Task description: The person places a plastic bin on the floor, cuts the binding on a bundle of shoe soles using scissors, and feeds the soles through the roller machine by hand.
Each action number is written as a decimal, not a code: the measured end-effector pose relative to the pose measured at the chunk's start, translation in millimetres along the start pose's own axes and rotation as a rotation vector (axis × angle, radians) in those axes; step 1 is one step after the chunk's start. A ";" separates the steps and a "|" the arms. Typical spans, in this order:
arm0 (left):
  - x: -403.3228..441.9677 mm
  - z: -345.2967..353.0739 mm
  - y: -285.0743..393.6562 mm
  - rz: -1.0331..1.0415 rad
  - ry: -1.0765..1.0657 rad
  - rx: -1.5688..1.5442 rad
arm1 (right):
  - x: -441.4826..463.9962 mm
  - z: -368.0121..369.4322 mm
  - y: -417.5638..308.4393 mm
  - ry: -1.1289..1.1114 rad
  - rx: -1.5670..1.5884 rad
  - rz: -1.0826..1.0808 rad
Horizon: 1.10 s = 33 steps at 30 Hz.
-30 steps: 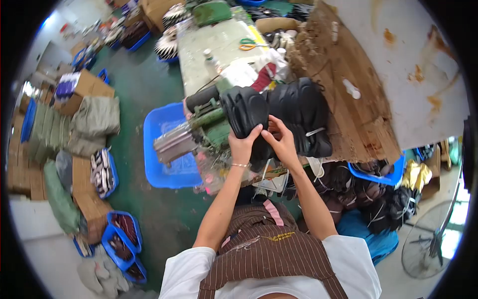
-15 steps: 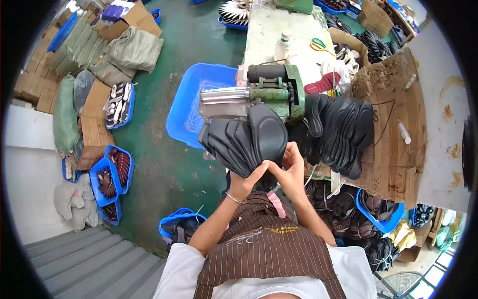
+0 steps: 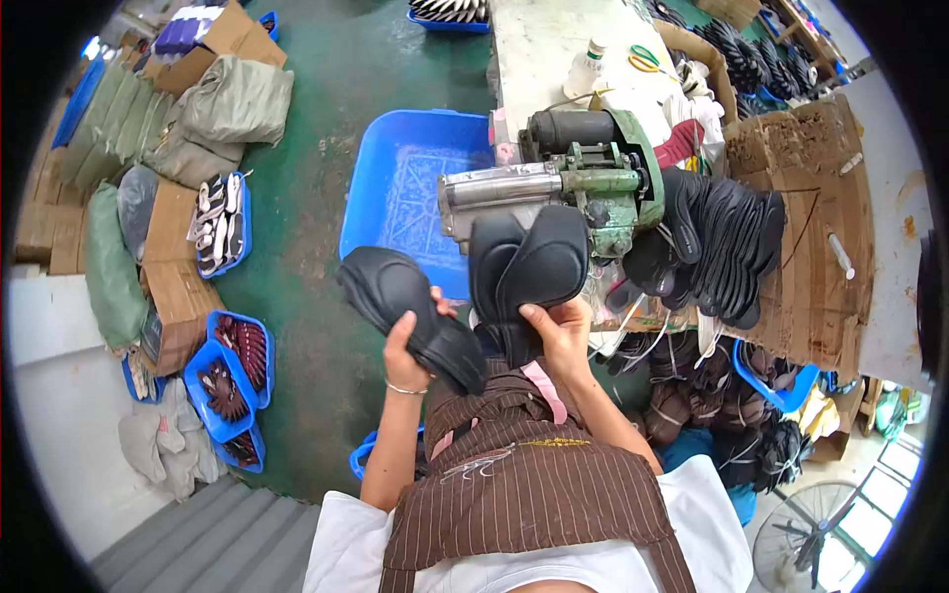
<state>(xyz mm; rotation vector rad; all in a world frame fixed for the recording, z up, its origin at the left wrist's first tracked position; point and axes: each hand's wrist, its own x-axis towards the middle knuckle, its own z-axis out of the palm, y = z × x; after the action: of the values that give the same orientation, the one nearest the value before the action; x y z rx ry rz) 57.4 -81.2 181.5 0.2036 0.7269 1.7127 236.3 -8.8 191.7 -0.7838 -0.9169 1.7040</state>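
My left hand (image 3: pixel 407 358) is closed round a stack of black insoles (image 3: pixel 390 287), which slants down to the right. Beside it, my right hand (image 3: pixel 563 334) grips a few more black insoles (image 3: pixel 529 262) at their lower part, fanned a little apart. The two bunches are separate. Just beyond them stands a green machine with a metal roller (image 3: pixel 603 188) at the table's edge. More black insoles (image 3: pixel 727 237) are piled to the right of the machine.
A large blue tub (image 3: pixel 395 188) stands left of the machine. On the table (image 3: pixel 534 59) are a bottle (image 3: pixel 585 69), scissors (image 3: pixel 645 59) and a dark red piece (image 3: pixel 679 144). Cardboard (image 3: pixel 816 227) lies at the right, blue baskets (image 3: pixel 219 395) at the left, a fan (image 3: pixel 806 539) at lower right.
The insoles that both hands held together are now in two bunches. My left hand has moved left with one, and my right hand keeps the other in front of the machine.
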 end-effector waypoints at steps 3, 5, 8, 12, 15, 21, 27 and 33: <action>4.3 -22.3 28.9 -0.119 0.122 0.014 | 1.3 -9.0 26.7 0.099 -0.066 0.003; 7.1 -35.1 42.4 -0.138 0.124 0.067 | 4.5 -16.5 50.8 0.170 -0.139 0.046; 7.8 -37.6 50.1 -0.168 0.180 0.197 | 15.0 -30.1 84.9 0.234 -0.269 0.139; 5.7 -47.5 42.0 -0.174 0.338 0.199 | 68.8 -25.0 81.1 0.149 -0.443 0.094; 3.3 -55.6 34.5 -0.196 0.327 0.121 | 86.7 -8.3 65.9 0.171 -0.185 0.028; 10.2 -54.4 17.5 -0.132 0.359 0.205 | 31.7 -31.4 100.9 0.277 -0.243 0.161; 14.6 -48.8 19.2 -0.166 0.302 0.255 | 89.7 -26.2 88.1 0.216 -0.329 0.143; 21.8 -63.4 14.3 -0.172 0.304 0.283 | 36.7 -23.3 80.9 0.188 -0.346 0.203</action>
<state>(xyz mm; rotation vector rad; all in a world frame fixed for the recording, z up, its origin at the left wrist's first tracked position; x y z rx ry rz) 7.9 -85.0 134.3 0.0715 1.1797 1.4883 208.0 14.5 107.5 -1.2823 -1.0428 1.6284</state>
